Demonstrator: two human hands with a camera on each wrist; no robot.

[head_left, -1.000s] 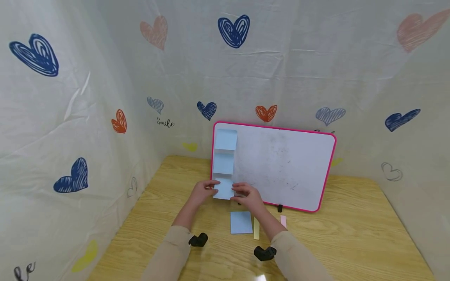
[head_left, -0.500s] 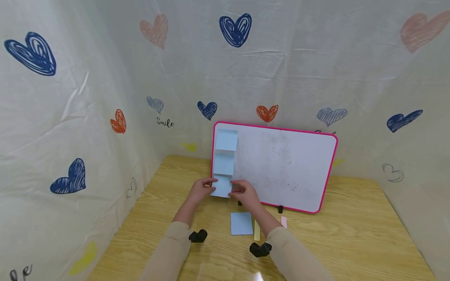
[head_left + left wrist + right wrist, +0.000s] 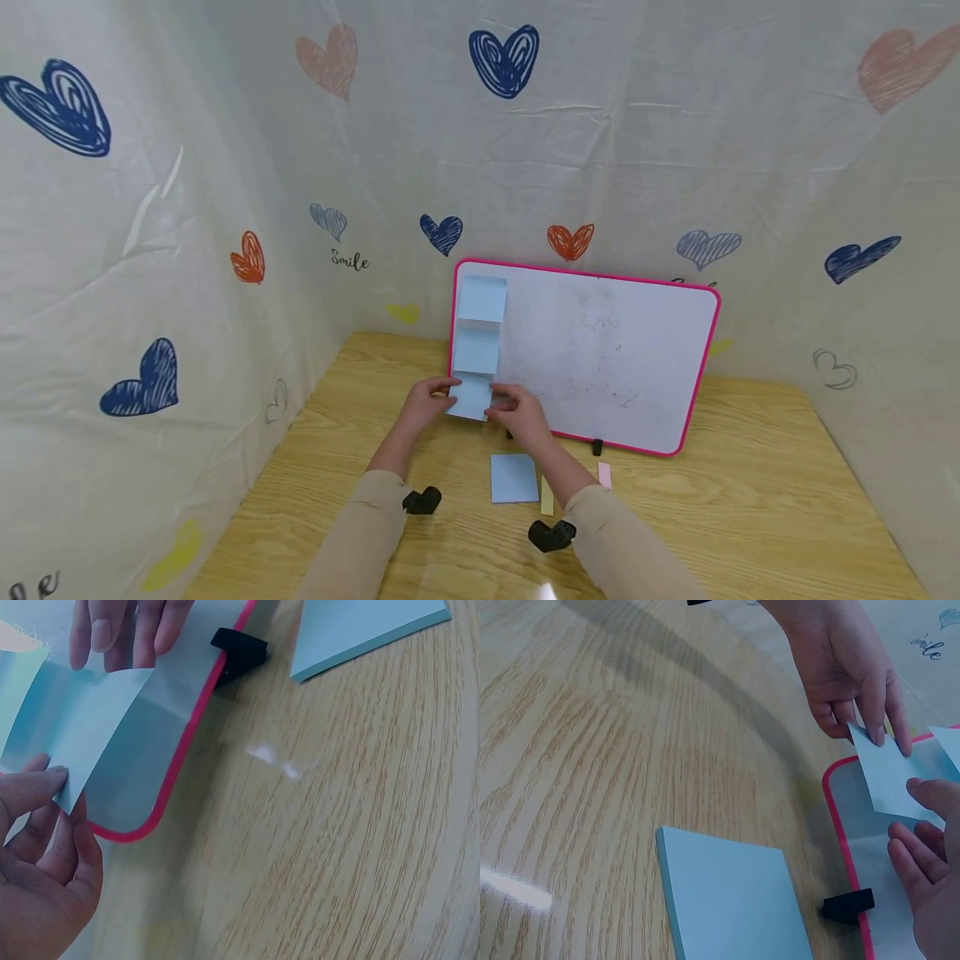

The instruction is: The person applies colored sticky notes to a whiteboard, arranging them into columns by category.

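A light blue sticky note (image 3: 472, 396) stands low on the left side of the pink-rimmed whiteboard (image 3: 600, 358), its bottom edge lifted away from the board. My left hand (image 3: 426, 404) pinches the note's left edge; in the left wrist view thumb and fingers of the left hand (image 3: 52, 855) close on its corner. At the opposite edge my right hand (image 3: 522, 414) holds the note between thumb and fingers. Above it, two more blue notes, an upper one (image 3: 482, 298) and a middle one (image 3: 477, 348), are stuck in a column.
A blue sticky note pad (image 3: 514, 478) lies on the wooden table (image 3: 720, 508) before the board. Beside it are a yellow strip (image 3: 547, 497) and a pink strip (image 3: 604, 475), partly near my right forearm. Black feet, one (image 3: 597, 447) visible, support the board. A heart-patterned curtain (image 3: 637, 167) hangs behind.
Both hands have shifted slightly up and left with the lowest note, bringing its top edge up close under the middle note. The two upper notes stay where they were.
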